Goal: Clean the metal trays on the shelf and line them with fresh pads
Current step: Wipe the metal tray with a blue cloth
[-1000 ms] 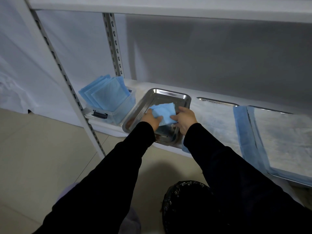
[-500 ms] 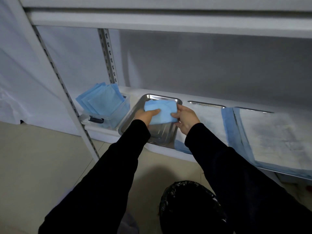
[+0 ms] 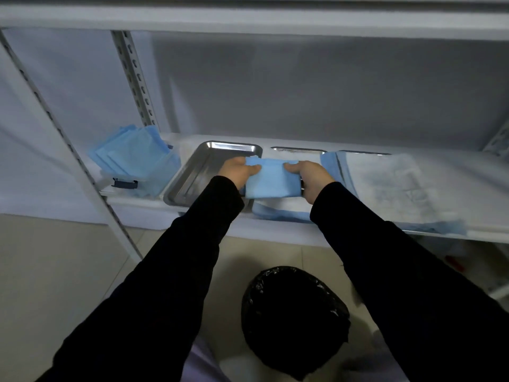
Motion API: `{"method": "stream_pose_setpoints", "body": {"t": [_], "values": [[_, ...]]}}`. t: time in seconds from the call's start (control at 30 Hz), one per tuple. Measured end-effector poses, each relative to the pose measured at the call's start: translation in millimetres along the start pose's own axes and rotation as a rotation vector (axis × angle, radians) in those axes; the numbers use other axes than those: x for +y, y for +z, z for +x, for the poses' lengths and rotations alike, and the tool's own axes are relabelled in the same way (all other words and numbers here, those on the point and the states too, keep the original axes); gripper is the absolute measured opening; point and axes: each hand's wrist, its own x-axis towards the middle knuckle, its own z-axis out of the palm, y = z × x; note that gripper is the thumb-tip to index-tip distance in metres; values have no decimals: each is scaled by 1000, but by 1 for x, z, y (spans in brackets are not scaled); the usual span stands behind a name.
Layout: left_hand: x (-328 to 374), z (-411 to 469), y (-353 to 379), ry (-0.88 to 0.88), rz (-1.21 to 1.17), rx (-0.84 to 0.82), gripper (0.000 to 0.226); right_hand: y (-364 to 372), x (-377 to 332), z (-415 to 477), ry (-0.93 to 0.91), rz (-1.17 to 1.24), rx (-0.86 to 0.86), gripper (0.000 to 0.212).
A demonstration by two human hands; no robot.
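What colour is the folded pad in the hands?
Light blue folded pad, best in the head view.

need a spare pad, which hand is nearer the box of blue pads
Left. The left hand grips the folded pad over the bare tray beside the box; the right hand grips the pad's other edge, farther right.

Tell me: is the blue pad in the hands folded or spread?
Folded: the blue pad is a small rectangle gripped between the left hand and right hand.

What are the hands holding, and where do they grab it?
A folded blue pad: left hand pinches its left edge, right hand its right edge.
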Motion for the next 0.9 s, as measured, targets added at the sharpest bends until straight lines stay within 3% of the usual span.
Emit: {"method": "stream_pose_setpoints", "body": {"t": [0.17,0.27,0.33,0.43,0.57,0.7,0.83,0.9], "values": [[-7,-19,19,0,100,-71,32,-27,11,-25,30,12,24,3],[-12,-32,23,-77,139,-172,15,-42,17,-37,86,-11,9,37],[-16,-42,24,-128,229,-249,10,-52,22,-46,133,-55,5,48],[-24,-52,26,-166,320,-314,30,-63,32,-57,183,-134,-22,54],[-41,-60,30,-187,405,-359,52,-70,48,-68,200,-248,-48,33],[-59,-73,36,-200,468,-386,43,-77,67,-71,236,-346,-87,13],[-85,-77,42,-226,589,-388,52,-77,87,-74,297,-622,-174,17],[-96,-77,43,-232,660,-395,43,-77,94,-76,300,-777,-201,14]]}}
